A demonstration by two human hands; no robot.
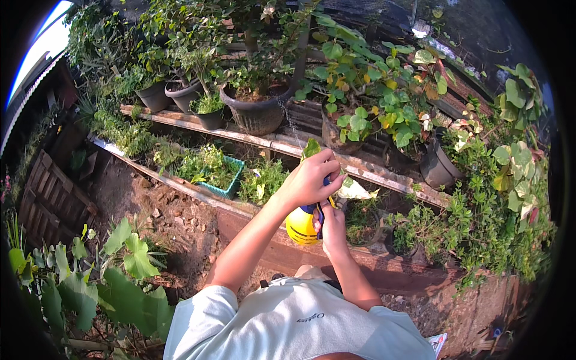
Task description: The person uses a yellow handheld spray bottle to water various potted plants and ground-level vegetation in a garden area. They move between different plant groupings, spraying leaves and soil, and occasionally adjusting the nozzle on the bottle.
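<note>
I hold a yellow pump sprayer [299, 227] with a blue top in front of my body. My left hand [317, 173] is closed over the upper blue part of the sprayer, hiding most of it. Lower down, my right hand [330, 225] grips the blue handle. A thin stream of water drops [292, 121] shows beyond my left hand, near a large round planter [256, 112] with a plant. Just past my knuckles a green leaf [310, 147] sticks up. A pale leaf [357, 189] lies right of my hands.
A slatted wooden shelf [243, 137] bears several potted plants. On the lower level stands a teal plastic basket [231, 177] of seedlings. A tilted dark pot [438, 164] sits at right. Broad leaves [121, 292] rise at lower left, near a wooden pallet [51, 202].
</note>
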